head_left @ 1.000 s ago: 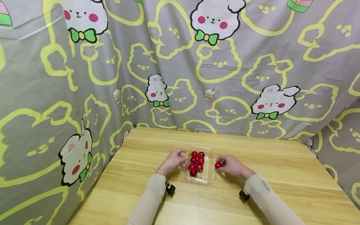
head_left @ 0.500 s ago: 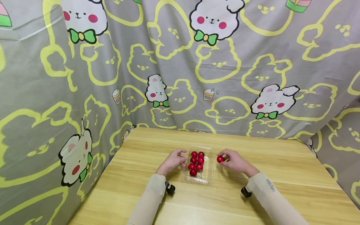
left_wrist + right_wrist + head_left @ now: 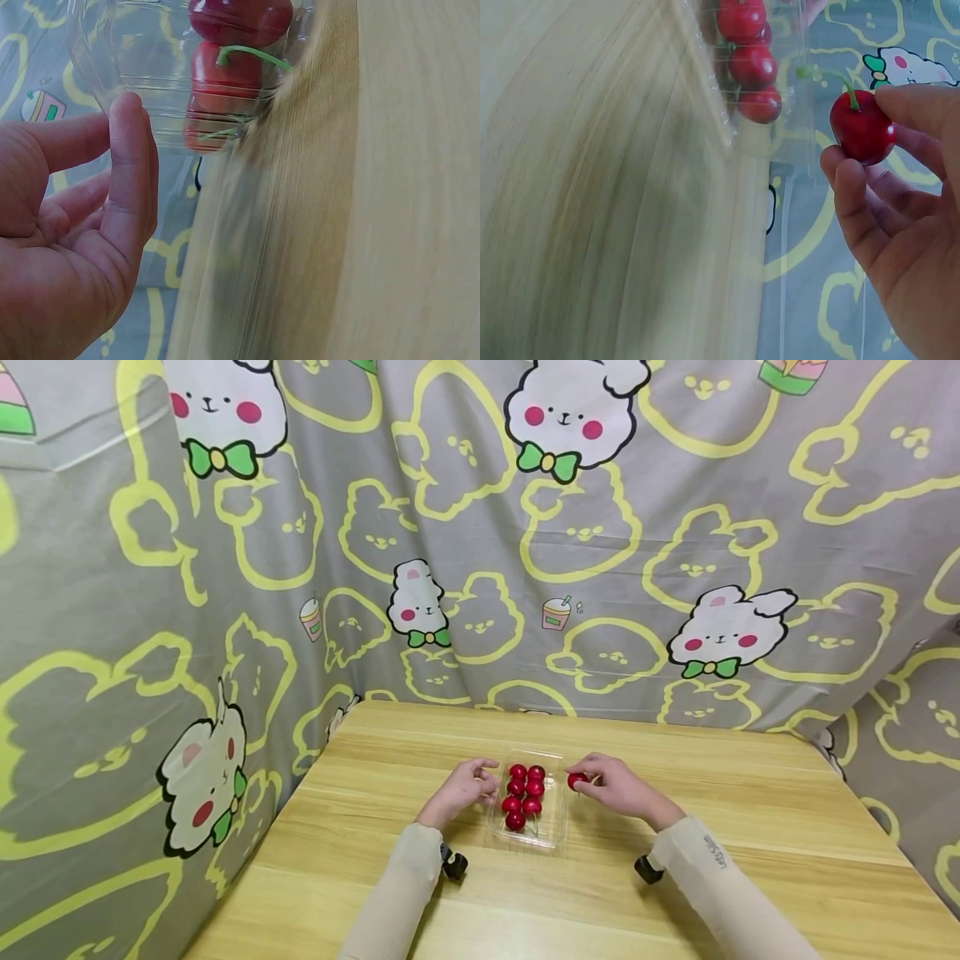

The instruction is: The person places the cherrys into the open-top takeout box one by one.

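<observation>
A clear plastic container stands on the table with several red cherries in two rows on its left side. My left hand lies along its left wall, fingers loosely extended; in the left wrist view the fingertips are right at the clear rim. At the container's right side my right hand pinches a single cherry between thumb and fingers. This cherry's green stem points toward the container in the right wrist view.
The light wooden table reaches back to a grey curtain with cartoon bears, which also hangs along the left. Black wrist cameras are strapped to both sleeves.
My right hand has lifted the cherry off the table, moved it away from me, then shifted left toward the container's right edge. The left hand and container stay put.
</observation>
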A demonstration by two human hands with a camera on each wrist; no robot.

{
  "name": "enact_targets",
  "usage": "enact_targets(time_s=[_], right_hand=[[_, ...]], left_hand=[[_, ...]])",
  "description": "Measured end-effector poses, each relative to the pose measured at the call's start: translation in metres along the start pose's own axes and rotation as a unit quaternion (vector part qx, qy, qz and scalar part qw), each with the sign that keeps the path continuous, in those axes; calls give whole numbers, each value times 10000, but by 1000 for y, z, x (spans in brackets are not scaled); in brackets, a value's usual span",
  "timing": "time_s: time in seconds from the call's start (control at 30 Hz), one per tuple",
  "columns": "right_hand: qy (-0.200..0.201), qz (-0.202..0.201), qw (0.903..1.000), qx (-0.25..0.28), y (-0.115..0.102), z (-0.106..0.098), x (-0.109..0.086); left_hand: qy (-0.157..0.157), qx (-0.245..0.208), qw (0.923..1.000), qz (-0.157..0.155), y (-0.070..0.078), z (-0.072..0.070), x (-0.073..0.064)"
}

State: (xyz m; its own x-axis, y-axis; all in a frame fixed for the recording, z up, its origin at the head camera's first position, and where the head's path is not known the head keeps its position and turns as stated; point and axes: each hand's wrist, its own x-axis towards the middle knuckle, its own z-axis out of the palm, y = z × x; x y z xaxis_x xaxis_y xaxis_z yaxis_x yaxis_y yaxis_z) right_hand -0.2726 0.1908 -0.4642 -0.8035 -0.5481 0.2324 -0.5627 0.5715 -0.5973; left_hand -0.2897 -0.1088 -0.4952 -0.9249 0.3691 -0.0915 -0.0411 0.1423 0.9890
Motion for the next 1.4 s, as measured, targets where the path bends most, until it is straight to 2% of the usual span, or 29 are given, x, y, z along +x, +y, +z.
enact_targets(time_s=[0.3, 0.57, 0.9, 1.17, 1.4], right_hand=[[51, 119, 9999, -64, -13, 4, 10], [-73, -389, 9992, -107, -22, 9, 15], [-388, -603, 9973, -122, -30, 17, 21], [-668, -880, 9930, -424, -35, 31, 28], [-797, -1140, 9856, -963, -34, 45, 29]], left_hand=[[35, 21, 10000, 61, -1, 1, 1], [39, 50, 9999, 113, 0, 1, 0], [138, 31, 9999, 88, 1, 1, 1], [152, -14, 9999, 47, 2, 1, 2], [126, 7, 9999, 69, 0, 1, 3]])
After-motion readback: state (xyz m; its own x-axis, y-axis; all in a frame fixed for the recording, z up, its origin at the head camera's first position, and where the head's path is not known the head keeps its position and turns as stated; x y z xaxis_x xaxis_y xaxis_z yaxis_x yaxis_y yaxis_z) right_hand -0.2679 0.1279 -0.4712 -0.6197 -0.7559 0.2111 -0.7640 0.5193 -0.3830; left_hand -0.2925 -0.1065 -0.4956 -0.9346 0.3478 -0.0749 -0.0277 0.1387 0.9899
